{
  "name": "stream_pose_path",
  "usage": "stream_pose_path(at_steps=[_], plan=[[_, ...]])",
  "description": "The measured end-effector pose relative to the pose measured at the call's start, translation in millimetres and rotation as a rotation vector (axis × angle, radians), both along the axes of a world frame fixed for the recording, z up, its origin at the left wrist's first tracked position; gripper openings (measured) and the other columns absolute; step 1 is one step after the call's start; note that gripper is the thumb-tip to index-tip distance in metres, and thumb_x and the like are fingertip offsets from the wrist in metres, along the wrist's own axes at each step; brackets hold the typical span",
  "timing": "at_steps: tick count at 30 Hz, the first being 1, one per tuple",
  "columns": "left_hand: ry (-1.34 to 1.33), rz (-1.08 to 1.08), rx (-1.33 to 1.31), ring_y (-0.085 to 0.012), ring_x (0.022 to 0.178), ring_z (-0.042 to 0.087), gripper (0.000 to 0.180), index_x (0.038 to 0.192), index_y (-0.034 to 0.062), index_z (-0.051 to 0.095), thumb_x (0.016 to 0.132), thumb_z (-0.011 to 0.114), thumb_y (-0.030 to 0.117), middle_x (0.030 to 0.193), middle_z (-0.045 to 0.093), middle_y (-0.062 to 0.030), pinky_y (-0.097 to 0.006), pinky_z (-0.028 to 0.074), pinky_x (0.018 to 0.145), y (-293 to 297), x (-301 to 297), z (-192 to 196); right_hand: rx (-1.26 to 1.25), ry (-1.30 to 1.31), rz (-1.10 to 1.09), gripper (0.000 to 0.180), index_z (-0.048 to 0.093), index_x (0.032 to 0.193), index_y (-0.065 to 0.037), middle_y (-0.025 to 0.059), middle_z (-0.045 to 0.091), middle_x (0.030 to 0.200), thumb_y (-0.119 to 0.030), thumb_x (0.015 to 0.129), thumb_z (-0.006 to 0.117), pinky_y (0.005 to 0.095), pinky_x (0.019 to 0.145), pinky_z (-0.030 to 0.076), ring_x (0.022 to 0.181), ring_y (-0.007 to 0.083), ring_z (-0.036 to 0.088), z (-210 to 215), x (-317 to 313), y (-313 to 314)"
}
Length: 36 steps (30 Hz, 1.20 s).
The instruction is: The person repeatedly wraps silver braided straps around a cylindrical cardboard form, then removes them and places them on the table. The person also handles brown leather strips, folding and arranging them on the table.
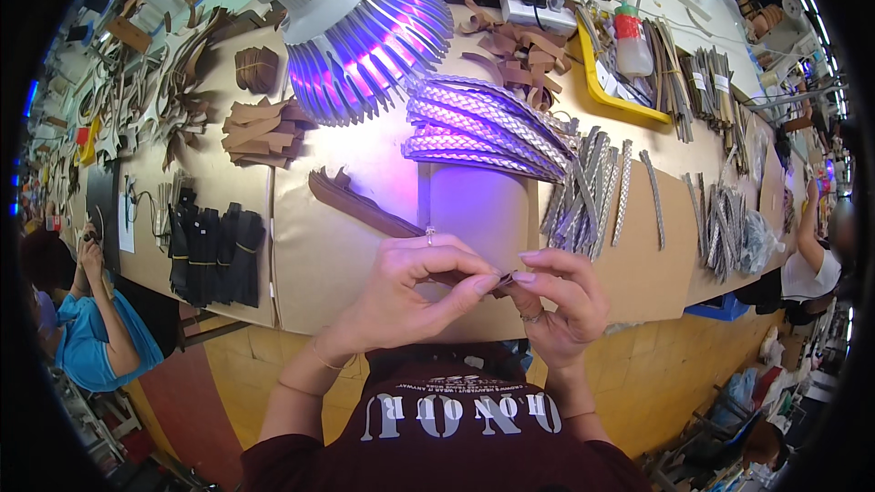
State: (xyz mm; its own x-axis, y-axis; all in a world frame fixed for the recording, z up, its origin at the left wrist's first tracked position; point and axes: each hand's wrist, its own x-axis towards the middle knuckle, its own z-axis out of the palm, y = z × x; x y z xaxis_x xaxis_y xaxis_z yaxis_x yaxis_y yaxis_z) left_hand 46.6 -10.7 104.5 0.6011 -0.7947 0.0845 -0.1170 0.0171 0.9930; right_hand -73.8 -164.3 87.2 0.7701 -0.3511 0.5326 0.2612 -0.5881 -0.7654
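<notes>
Close to my body, over the near edge of the table, my left hand (pixel 415 292) pinches a small dark strip (pixel 504 281) between thumb and index finger. My right hand (pixel 563 302) meets it from the other side, its thumb and fingertips closed on the strip's other end. Most of the strip is hidden by my fingers, so its full shape cannot be made out. Just beyond my left hand lies a brown leather strap (pixel 360 205). Farther off, a bundle of braided silver straps (pixel 483 128) is lit purple.
A large finned lamp (pixel 369 41) hangs low over the table. Silver braided strips (pixel 597 187) lie right, black bundles (pixel 211 251) left, brown leather pieces (pixel 264 132) behind. A yellow tray (pixel 597 91) holds a red-and-white bottle (pixel 632 46). Co-workers sit at both sides.
</notes>
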Motion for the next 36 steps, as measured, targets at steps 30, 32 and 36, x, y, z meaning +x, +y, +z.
stream_pose_path(at_steps=[30, 32, 36], plan=[[0.257, -0.218, 0.135, -0.0019, 0.059, 0.057, 0.010, 0.091, -0.0019, 0.071, 0.088, 0.067, 0.007, 0.071, 0.067, -0.0008, -0.017, 0.045, 0.054, 7.7, 20.3, 1.8, -0.096, 0.085, 0.066, 0.031, 0.072, 0.089, -0.015, 0.0063, 0.067, 0.103, -0.002, 0.061, 0.077, 0.0285, 0.060, 0.046, 0.068, 0.0150, 0.062, -6.2, -4.2, -2.9], [0.363, -0.223, 0.182, -0.0014, 0.060, 0.057, 0.011, 0.091, -0.0011, 0.072, 0.089, 0.067, 0.008, 0.072, 0.067, -0.0005, -0.017, 0.045, 0.054, 7.0, 18.7, 0.8, -0.091, 0.119, 0.082, 0.030, 0.072, 0.088, -0.014, 0.0070, 0.066, 0.104, -0.003, 0.061, 0.078, 0.0294, 0.063, 0.048, 0.073, 0.0162, 0.063, -4.5, -4.9, -4.3], [0.462, -0.234, 0.233, -0.0022, 0.059, 0.057, 0.012, 0.093, -0.0004, 0.070, 0.091, 0.065, 0.010, 0.073, 0.066, 0.0003, -0.017, 0.045, 0.053, 10.5, 12.7, -4.0, -0.100, 0.142, 0.146, 0.023, 0.070, 0.086, -0.014, 0.0070, 0.066, 0.104, -0.006, 0.066, 0.079, 0.0313, 0.070, 0.050, 0.082, 0.0192, 0.063, 0.4, -7.1, -4.7]])
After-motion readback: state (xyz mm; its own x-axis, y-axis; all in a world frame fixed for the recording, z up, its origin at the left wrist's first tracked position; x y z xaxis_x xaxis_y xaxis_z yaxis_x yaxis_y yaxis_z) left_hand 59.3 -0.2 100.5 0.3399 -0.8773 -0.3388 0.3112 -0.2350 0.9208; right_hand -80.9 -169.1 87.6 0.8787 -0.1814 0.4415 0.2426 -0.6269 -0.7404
